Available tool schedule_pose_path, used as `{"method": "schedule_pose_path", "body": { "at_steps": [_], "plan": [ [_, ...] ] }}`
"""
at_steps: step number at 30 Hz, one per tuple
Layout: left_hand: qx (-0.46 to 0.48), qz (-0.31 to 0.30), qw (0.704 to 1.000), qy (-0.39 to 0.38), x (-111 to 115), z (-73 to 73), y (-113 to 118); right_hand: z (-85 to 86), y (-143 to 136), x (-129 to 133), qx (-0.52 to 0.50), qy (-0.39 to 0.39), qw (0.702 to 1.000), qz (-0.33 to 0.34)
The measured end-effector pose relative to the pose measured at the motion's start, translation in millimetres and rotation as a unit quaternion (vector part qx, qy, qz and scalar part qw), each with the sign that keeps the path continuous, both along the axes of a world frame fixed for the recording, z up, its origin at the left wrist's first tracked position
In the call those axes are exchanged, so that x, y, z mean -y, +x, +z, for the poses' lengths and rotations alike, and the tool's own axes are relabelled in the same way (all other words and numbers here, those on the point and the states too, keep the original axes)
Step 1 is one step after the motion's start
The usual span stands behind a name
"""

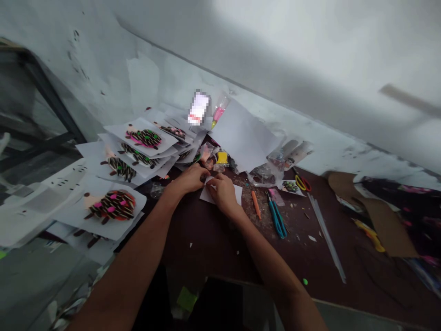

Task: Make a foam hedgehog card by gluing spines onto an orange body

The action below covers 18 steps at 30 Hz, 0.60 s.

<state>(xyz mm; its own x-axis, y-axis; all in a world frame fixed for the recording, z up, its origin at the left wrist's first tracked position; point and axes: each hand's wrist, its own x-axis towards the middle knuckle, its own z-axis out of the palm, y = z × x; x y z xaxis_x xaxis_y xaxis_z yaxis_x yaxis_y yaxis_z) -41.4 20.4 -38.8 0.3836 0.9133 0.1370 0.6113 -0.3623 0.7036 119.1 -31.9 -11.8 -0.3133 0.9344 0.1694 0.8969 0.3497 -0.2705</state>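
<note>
A small white sheet of paper [206, 197] lies on the dark brown table, partly covered by my right hand. My left hand [191, 178] is at the sheet's upper left edge, its fingers curled in toward the thumb. Over the paper, my right hand [222, 191] has thumb and fingers drawn together. Whatever either hand pinches is too small or hidden to make out. Just beyond the hands sit a yellow packet of clay [222, 158] and some small clear plastic bags [206, 151]. To the right lies an orange stick-shaped tool [256, 205].
Paper sheets with clay hedgehogs [112, 205] are piled at left. Teal-handled scissors [276, 216], yellow-and-red-handled scissors [303, 181] and clear strips [327, 234] lie at right. A lit phone [199, 109] leans on the wall beside a large white sheet [243, 135]. Cardboard [386, 220] is far right.
</note>
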Motion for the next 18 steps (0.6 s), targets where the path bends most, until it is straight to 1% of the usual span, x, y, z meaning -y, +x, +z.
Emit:
{"method": "schedule_pose_path", "body": {
  "at_steps": [6,10,15,18],
  "plan": [
    [0.028,-0.004,1.000,-0.007,-1,-1.1,-1,1.2,-1,0,0.001,-0.007,1.000,0.007],
    [0.019,0.002,1.000,-0.012,-1,-0.8,-1,3.8,1,4,0.013,-0.021,1.000,0.017],
    [0.019,0.001,1.000,-0.013,-1,0.0,-1,6.3,5,9,0.004,-0.010,1.000,0.010],
    [0.013,-0.008,1.000,-0.008,-1,0.1,-2,6.5,6,13,0.033,-0.016,0.999,0.006]
  ]
}}
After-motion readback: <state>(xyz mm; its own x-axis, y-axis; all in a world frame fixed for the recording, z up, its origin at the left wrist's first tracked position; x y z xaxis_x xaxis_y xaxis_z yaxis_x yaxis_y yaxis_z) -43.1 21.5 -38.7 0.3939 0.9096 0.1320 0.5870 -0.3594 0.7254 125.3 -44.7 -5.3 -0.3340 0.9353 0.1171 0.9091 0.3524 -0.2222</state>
